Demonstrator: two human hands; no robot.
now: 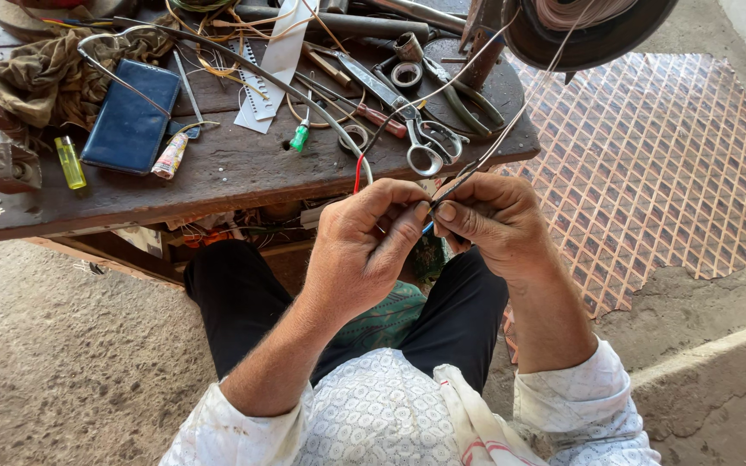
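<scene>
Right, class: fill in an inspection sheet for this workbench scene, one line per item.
Surface: dark wooden bench, worn.
Job's things: thin wires pinched between both hands.
Clutter: scissors, pliers, blue wallet, yellow lighter, rag.
Fingers: left hand and right hand closed on the wires.
Cables: grey cable across bench, red end.
Surroundings: patterned mat, concrete floor.
</scene>
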